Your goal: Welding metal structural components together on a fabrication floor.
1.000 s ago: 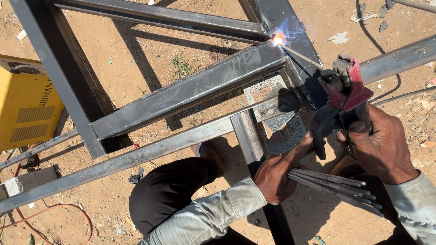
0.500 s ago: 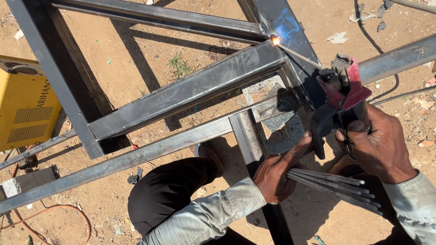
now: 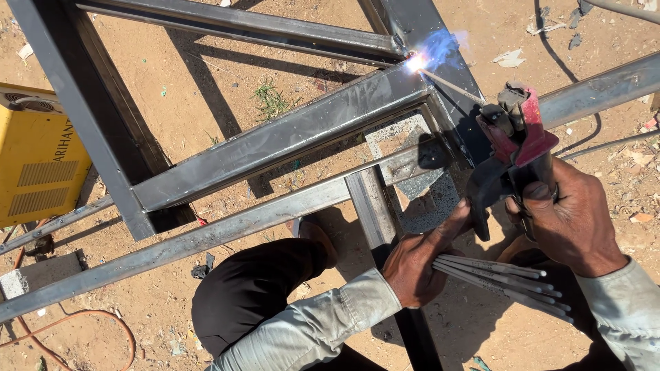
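The welding rod (image 3: 450, 86) runs thin and straight from the red clamp holder (image 3: 519, 137) up toward eleven o'clock, and its tip meets the steel frame (image 3: 289, 134) in a bright white-blue spark (image 3: 416, 62), high in the view at about one o'clock from the centre. The spark sits where a slanting bar of the frame joins a dark flat upright piece. The right hand (image 3: 570, 220) is clenched around the dark grip of the holder, at about four o'clock from the spark, knuckles up and wrist in a pale grey sleeve (image 3: 625, 309). The left hand (image 3: 416, 264) lies at eight o'clock from the right one. It grasps a bundle of spare rods (image 3: 505, 282) that stick out toward four o'clock, while its fingertips reach up to touch the underside of the holder's handle.

Further out, the frame's long bars cross the view from lower left to upper right, with a short grey upright stub between them near the centre. A dark trouser knee (image 3: 254, 288) shows at six o'clock below the bars. A yellow welding machine (image 3: 38, 158) stands at nine o'clock on the sandy ground (image 3: 206, 89), and an orange cable (image 3: 103, 319) curls at seven o'clock. A small tuft of grass (image 3: 271, 99) grows at twelve o'clock.
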